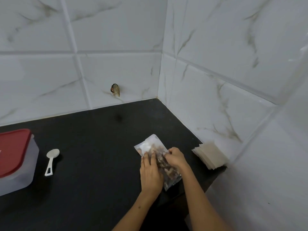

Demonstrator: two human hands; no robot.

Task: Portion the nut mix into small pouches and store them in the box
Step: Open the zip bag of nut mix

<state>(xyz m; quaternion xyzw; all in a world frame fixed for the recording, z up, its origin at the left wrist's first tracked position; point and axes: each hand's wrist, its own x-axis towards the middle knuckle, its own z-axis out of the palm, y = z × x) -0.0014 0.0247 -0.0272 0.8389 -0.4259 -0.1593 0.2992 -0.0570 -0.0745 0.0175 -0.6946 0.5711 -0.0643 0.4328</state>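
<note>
A: Start with the big things. What's on the black countertop (86, 147)?

B: At the far left stands the box (18, 164), translucent with its red lid on. Against the tiled wall on the right leans a stack of small pouches (209, 155), flat and, as far as I can see, unfilled.

A: And the nut mix?

B: It is in a clear bag (155, 152) lying on the counter between the two hands, well apart from the box. Brown pieces show through the plastic.

A: The hands?

B: The left hand (150, 174) lies over the bag's left side, fingers fairly straight, pressing it down. The right hand (175, 158) has its fingers curled at the bag's upper right edge and seems to pinch the plastic there, though the fingertips are small and somewhat blurred.

A: Anything smaller?

B: A white spoon (50, 161) lies just beside the box, untouched.

A: So how far along is it?

B: Very early, I judge. The bag looks not yet opened for scooping, no pouch holds nuts, the box is closed. Opening, portioning, sealing and storing all remain.
</note>
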